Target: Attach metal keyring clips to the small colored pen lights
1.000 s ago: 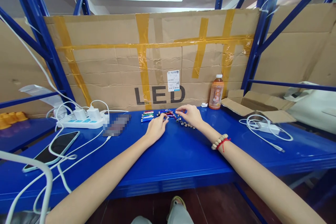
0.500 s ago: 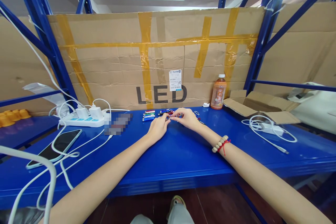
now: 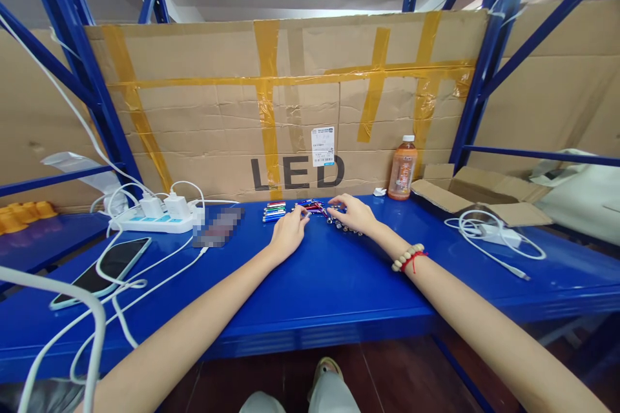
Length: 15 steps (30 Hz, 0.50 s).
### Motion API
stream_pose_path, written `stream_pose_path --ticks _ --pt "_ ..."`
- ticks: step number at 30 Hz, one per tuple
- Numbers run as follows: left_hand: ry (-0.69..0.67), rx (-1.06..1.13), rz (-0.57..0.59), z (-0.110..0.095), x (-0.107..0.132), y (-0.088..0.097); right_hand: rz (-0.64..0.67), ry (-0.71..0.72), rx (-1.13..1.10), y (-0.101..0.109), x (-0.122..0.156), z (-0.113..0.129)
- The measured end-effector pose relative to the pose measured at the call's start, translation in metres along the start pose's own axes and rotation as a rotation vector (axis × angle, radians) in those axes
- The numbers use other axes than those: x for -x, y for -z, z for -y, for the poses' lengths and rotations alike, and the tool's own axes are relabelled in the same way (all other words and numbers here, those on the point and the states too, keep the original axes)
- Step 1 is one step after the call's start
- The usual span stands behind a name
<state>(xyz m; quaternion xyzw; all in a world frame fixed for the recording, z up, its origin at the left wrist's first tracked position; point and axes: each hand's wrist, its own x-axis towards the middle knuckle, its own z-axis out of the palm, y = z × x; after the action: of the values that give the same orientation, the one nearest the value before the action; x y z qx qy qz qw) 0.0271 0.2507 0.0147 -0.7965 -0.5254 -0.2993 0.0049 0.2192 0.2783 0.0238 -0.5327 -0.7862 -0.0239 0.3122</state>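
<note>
My left hand (image 3: 289, 232) rests on the blue tabletop with thumb and fingers pinched together. A small pale tip shows at the fingertips, but the thing itself is too small to name. Over the right end of a loose pile, my right hand (image 3: 355, 213) hovers with fingers curved and apart, holding nothing visible. The pile holds small red and blue metallic tubes (image 3: 316, 206). Several small silvery pieces (image 3: 345, 227) lie below the right hand, partly hidden by it. Left of the pile, green, red and blue tubes (image 3: 274, 213) lie side by side in a neat stack.
A power strip (image 3: 157, 224) with plugged-in chargers, a phone (image 3: 104, 271) and loose white cables occupy the left. A drink bottle (image 3: 403, 168), an opened cardboard box (image 3: 526, 214) and a coiled charger cable (image 3: 501, 237) stand at right. A cardboard wall (image 3: 208, 129) closes the back.
My hands have parted. The right hand has let go of the small thing and moved right, its fingers opening over the silvery pieces. My left hand has shifted slightly left and down.
</note>
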Motion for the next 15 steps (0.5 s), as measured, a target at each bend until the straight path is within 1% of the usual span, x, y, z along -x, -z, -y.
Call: stream_pose_path --ticks 3,5,7,11,15 --pt "-0.008 -0.026 0.001 0.000 0.001 0.000 0.139 0.001 0.089 0.000 0.001 -0.013" --pt "-0.024 -0.032 0.001 -0.001 0.001 0.000 0.230 -0.003 0.118 -0.001 0.001 -0.017" --pt "-0.035 -0.024 0.001 -0.002 0.001 0.000 0.280 -0.018 0.146 0.000 0.000 -0.017" --pt "-0.038 -0.025 -0.001 -0.003 0.002 0.001 0.271 -0.024 0.206 0.003 -0.001 -0.016" --pt "-0.042 -0.029 -0.004 -0.003 0.003 0.000 0.253 -0.064 0.228 0.006 -0.002 -0.018"
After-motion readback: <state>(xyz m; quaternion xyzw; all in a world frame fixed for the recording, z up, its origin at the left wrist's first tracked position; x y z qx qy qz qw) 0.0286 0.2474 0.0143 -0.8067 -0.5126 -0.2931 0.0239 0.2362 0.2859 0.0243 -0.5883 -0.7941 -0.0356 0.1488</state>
